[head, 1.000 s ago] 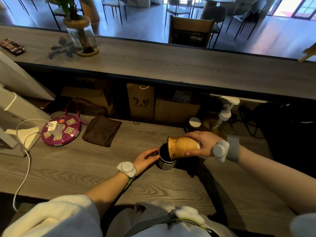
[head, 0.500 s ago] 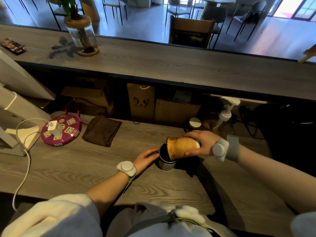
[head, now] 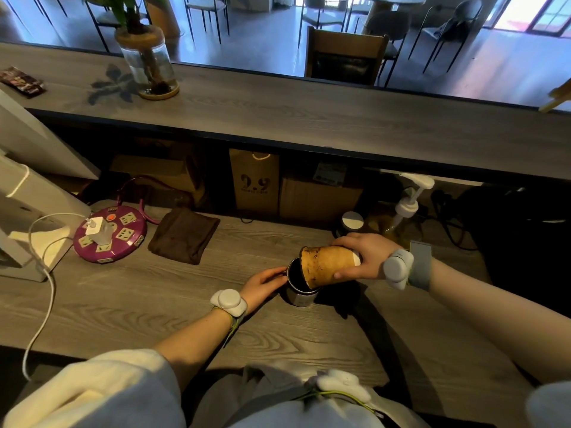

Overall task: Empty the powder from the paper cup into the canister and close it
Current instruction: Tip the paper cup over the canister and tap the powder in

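- Fingers (head: pixel 346 274) of the right hand (head: pixel 367 257) wrap the base end of the paper cup (head: pixel 327 265), thumb underneath, the rest curled over the top; the cup lies nearly on its side, mouth pointing to 9 o'clock and dipping over the canister
- Left hand (head: pixel 262 285) sits at 9 o'clock of the canister (head: pixel 298 293), its fingers curved against the metal wall; whether they press tight or only rest there cannot be told
- Canister stands upright on the wooden counter (head: pixel 139 304), open, its inside dark; the cup's rim overlaps its mouth at about 2 o'clock; any powder is too dark to make out
- White trackers ride on both wrists; pale sleeves fill the near edge
- At 12 o'clock from the right hand, a small round lid (head: pixel 352 220) rests near a pump bottle (head: pixel 404 208)
- At 10 o'clock of the canister lies a folded brown cloth (head: pixel 183 234); further toward 9 o'clock, a purple round power strip (head: pixel 109 236) with a white charger plugged in and a white cable trailing off
- Farther back, a brown paper bag (head: pixel 255 180) stands under the raised shelf; on top, a plant in a glass jar (head: pixel 148 63)
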{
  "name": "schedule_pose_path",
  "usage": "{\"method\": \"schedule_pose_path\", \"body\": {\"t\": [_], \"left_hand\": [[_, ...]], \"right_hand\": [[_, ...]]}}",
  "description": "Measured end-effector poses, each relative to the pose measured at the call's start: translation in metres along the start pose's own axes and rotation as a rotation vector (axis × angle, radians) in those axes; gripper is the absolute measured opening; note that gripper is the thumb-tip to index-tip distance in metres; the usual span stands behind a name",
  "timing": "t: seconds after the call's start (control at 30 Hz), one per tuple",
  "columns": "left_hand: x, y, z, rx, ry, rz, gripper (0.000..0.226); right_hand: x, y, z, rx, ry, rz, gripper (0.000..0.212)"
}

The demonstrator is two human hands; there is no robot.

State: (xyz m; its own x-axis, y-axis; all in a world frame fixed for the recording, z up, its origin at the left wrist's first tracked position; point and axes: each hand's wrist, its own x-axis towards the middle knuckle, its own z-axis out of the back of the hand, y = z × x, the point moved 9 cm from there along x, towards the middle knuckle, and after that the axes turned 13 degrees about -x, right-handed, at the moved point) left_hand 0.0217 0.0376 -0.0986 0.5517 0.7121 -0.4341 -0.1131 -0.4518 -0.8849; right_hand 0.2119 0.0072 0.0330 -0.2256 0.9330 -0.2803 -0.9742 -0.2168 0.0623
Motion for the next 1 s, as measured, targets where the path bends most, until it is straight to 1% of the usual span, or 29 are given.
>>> {"method": "schedule_pose_path", "body": {"t": [0.83, 1.0], "left_hand": [[0.0, 0.0005, 0.0002, 0.031, 0.013, 0.023, 0.039], [0.0004, 0.0022, 0.0004, 0.035, 0.017, 0.052, 0.038]], "right_hand": [[0.0028, 0.0046, 0.0022, -0.047, 0.022, 0.017, 0.078], [0.0022, 0.0059, 0.0037, -0.046, 0.024, 0.005, 0.077]]}}
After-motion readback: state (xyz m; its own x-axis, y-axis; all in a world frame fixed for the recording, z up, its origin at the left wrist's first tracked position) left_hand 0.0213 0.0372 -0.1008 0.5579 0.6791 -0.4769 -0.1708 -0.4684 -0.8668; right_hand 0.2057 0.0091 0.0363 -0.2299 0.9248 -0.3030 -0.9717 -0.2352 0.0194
